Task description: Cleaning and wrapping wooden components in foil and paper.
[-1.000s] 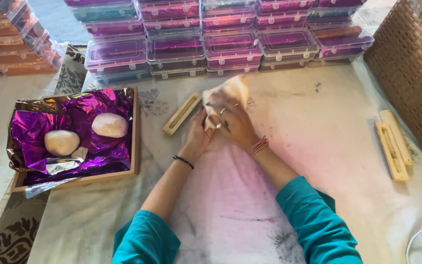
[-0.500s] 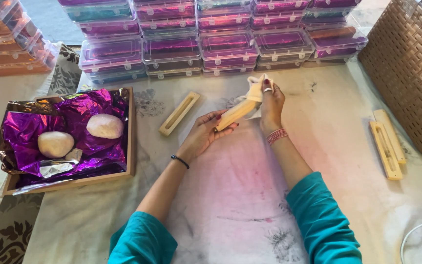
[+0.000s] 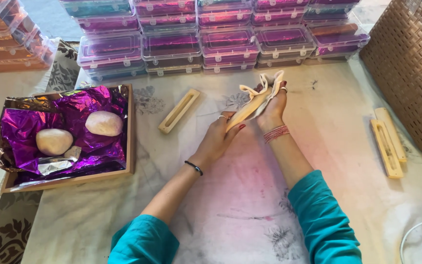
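Observation:
My left hand (image 3: pixel 219 136) grips the near end of a long, cream-coloured wooden mould (image 3: pixel 246 110) held slantwise above the cloth-covered table (image 3: pixel 250 195). My right hand (image 3: pixel 273 105) clasps the far end of that mould together with a bunched piece of pale dough or cloth (image 3: pixel 264 84) that sticks up past the fingers. A second narrow wooden mould (image 3: pixel 179 110) lies flat on the table just left of my hands. Two pale round dough balls (image 3: pixel 104 122) (image 3: pixel 53 142) rest on purple foil in a wooden tray (image 3: pixel 129 142) at the left.
Stacks of clear lidded boxes (image 3: pixel 172 46) with purple and teal contents line the far edge. A woven basket (image 3: pixel 413 63) stands at the right, with two more wooden moulds (image 3: pixel 388 144) beside it. A white rim (image 3: pixel 418 234) shows at the bottom right.
My hands went from pressed together over the pale lump to drawn apart along the mould. The right hand moved up and right, and the mould now lies slanted between both hands.

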